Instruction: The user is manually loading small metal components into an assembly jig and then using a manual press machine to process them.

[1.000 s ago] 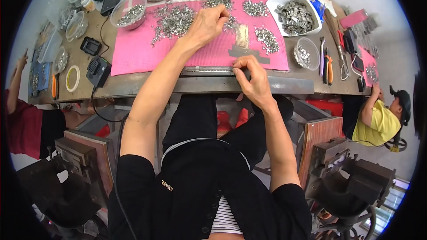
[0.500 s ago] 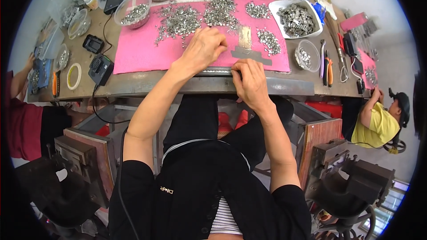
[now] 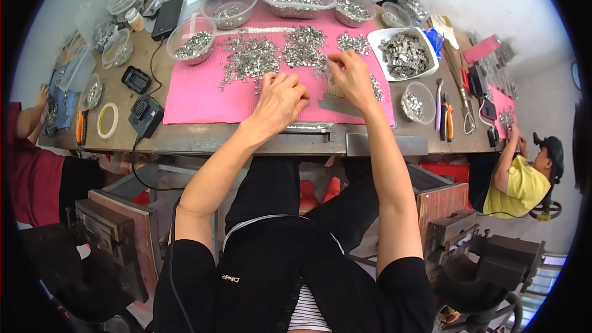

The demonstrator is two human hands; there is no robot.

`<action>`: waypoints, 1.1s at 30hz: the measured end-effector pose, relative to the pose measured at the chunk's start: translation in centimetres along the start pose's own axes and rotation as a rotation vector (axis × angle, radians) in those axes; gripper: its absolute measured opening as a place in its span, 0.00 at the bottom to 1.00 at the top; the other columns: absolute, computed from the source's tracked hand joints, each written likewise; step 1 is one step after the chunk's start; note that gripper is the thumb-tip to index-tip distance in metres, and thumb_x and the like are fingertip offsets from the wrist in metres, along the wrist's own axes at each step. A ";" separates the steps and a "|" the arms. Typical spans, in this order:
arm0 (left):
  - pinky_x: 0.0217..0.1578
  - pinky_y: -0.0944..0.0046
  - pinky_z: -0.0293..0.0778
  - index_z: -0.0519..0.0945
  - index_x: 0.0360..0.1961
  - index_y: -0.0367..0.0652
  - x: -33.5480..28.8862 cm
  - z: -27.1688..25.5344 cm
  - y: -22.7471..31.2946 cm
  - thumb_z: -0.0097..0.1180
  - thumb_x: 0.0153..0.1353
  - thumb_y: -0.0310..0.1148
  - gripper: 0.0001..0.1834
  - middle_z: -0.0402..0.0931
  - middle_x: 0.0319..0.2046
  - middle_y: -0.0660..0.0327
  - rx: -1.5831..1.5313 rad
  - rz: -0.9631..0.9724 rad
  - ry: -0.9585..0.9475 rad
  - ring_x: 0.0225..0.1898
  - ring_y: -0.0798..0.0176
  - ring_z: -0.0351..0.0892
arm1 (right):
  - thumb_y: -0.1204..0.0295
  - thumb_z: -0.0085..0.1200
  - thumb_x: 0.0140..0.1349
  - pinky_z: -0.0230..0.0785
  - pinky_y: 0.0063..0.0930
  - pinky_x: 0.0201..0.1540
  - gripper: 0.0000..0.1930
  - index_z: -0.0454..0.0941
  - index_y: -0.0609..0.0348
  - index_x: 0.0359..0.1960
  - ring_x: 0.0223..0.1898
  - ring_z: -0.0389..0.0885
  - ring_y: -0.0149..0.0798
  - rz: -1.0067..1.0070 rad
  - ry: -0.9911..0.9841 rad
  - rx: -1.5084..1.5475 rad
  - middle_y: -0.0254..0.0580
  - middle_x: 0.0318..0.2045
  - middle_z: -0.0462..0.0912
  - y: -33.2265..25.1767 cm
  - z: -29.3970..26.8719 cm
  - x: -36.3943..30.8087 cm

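Observation:
A pink mat [image 3: 203,102] lies before me with heaps of small silvery metal pieces [image 3: 250,58] on it. My left hand [image 3: 277,102] hovers over its near part, fingers curled together; whatever they pinch is hidden. My right hand [image 3: 350,77] reaches farther in, fingertips pressed together beside the right edge of the middle heap [image 3: 305,46]. Anything between those fingertips is too small to make out. Along the mat's near edge runs a narrow metal rail [image 3: 308,127] with small bright pieces in it. A grey flat plate [image 3: 339,105] lies partly under my right wrist.
Clear plastic tubs [image 3: 229,7] of metal pieces stand behind the mat, with a white tray [image 3: 405,53] to the right. Pliers [image 3: 449,122], a black charger-like device [image 3: 147,115] and a tape roll [image 3: 108,120] lie on the bench. People work at both sides.
My right hand has left the rail's right end and moved away from me to the middle heap. My left hand has come slightly nearer the rail. The view has shifted a little.

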State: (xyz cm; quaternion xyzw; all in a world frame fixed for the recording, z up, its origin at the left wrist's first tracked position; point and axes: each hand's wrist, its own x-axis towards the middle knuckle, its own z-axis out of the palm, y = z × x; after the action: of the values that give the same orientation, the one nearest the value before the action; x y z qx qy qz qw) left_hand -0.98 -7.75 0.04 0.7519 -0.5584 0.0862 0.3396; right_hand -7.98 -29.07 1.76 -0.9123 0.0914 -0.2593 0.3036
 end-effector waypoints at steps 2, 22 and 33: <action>0.54 0.50 0.62 0.83 0.34 0.45 0.1 0.3 0.0 0.66 0.57 0.30 0.05 0.75 0.35 0.60 0.024 0.009 0.004 0.44 0.55 0.74 | 0.71 0.61 0.60 0.73 0.47 0.45 0.08 0.84 0.63 0.36 0.40 0.81 0.56 -0.062 0.033 -0.081 0.54 0.33 0.82 1.1 1.7 1.5; 0.39 0.55 0.70 0.76 0.39 0.35 -2.7 -0.6 4.6 0.55 0.63 0.22 0.04 0.77 0.32 0.53 -0.416 -0.150 -0.025 0.35 0.51 0.74 | 0.70 0.61 0.60 0.73 0.48 0.47 0.07 0.84 0.62 0.35 0.42 0.82 0.54 -0.004 0.019 -0.142 0.51 0.35 0.83 2.2 3.6 2.6; 0.39 0.55 0.71 0.78 0.37 0.36 -2.8 -0.2 4.9 0.59 0.60 0.20 0.05 0.77 0.33 0.54 -0.315 -0.061 0.046 0.35 0.50 0.75 | 0.70 0.63 0.59 0.75 0.46 0.43 0.07 0.83 0.62 0.33 0.38 0.83 0.53 -0.027 0.043 -0.123 0.50 0.32 0.84 1.8 2.5 2.5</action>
State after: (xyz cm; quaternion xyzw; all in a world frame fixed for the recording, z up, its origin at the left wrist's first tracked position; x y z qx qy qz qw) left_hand -6.38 -6.12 0.80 0.7036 -0.5342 0.0046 0.4686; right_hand -4.57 -30.06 -0.01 -0.9246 0.1014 -0.2767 0.2416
